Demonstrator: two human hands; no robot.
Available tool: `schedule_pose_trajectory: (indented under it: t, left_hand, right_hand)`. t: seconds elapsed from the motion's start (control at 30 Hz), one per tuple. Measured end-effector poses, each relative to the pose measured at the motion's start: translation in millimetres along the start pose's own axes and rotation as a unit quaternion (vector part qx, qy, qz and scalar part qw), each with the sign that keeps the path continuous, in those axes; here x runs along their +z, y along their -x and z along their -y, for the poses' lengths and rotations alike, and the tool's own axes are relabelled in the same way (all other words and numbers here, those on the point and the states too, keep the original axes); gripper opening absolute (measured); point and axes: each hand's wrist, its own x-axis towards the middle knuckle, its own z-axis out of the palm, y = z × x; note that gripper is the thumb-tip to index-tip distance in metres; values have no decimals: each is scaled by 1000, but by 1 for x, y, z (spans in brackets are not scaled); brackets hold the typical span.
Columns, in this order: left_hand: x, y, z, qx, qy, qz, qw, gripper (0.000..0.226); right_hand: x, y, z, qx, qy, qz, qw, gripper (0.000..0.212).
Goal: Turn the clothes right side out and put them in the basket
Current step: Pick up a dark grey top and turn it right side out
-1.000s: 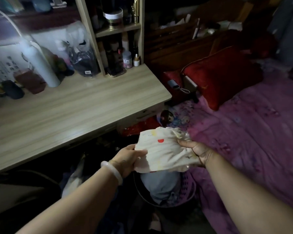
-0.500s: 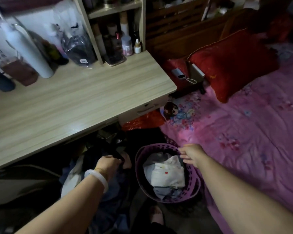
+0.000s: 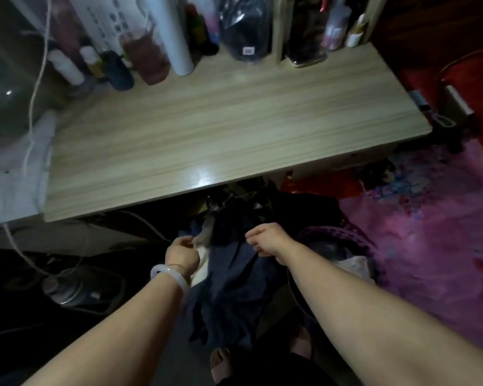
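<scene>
A dark navy garment (image 3: 232, 280) hangs between my arms in front of the desk edge. My left hand (image 3: 182, 253), with a white bangle on the wrist, grips its upper left edge beside a pale patch of cloth. My right hand (image 3: 268, 238) pinches the garment's top edge on the right. The purple basket (image 3: 346, 235) stands on the floor to the right, partly hidden behind my right forearm. Inside it lies the cream cloth (image 3: 356, 267) on other clothes.
A light wooden desk (image 3: 221, 121) fills the upper middle, with bottles and jars (image 3: 179, 40) along its back. A pink bedspread (image 3: 435, 232) lies to the right, with a red pillow (image 3: 474, 79) beyond. Cables and dark clutter (image 3: 67, 285) lie on the floor at left.
The cream cloth left my hands and dropped into the basket. Both hands then moved left to the dark pile and lifted the navy garment. My view turned left.
</scene>
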Motion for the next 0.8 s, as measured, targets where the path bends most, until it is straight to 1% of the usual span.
schedule_pose_trajectory:
  t: [0.07, 0.13, 0.23, 0.3, 0.37, 0.43, 0.47, 0.53, 0.57, 0.6, 0.63, 0.67, 0.73, 0.8]
  left_hand:
    - [-16, -18, 11, 9, -36, 2, 999, 46]
    - [-24, -33, 22, 8, -52, 10, 999, 49]
    - [-30, -52, 43, -8, -55, 21, 998, 53]
    - [-29, -60, 58, -18, -51, 35, 998, 55]
    - [-28, -64, 72, -31, -47, 53, 997, 56]
    - [-28, -64, 83, -43, -49, 72, 995, 56]
    - [-28, -63, 86, -45, -53, 79, 994, 56]
    - [-29, -59, 89, -46, -59, 97, 992, 57]
    - [-30, -56, 89, -42, -64, 106, 991, 56]
    - [-30, -52, 87, -34, -72, 115, 990, 56]
    - [-29, -47, 84, -25, -84, 123, 989, 56]
    - [-29, -43, 80, -15, -96, 132, 987, 58]
    - [-27, -31, 71, 4, -130, 150, 980, 66]
    - [-25, -21, 64, 26, -180, 171, 968, 75]
  right_hand:
    - [37, -20, 4, -11, 59, 26, 998, 17]
    - [62, -34, 5, -4, 116, 45, 992, 23]
    - [96, -53, -6, 40, 156, 48, 986, 32]
    - [115, -63, -21, 85, 170, 45, 981, 40]
    - [127, -66, -34, 101, 200, 52, 973, 47]
    - [134, -66, -42, 133, 152, 41, 979, 45]
    - [133, -65, -43, 127, 153, 22, 980, 43]
    - [124, -67, -43, 124, 104, -51, 985, 40]
    - [117, -63, -38, 119, 76, -73, 987, 35]
    - [112, -59, -34, 103, 51, -90, 989, 25]
    - [106, -52, -29, 97, 22, -88, 991, 14]
    - [102, -45, -25, 107, -14, -64, 992, 10]
    - [93, -27, -18, 138, -62, 12, 988, 11]
    - [85, -11, -14, 137, -63, 85, 985, 8]
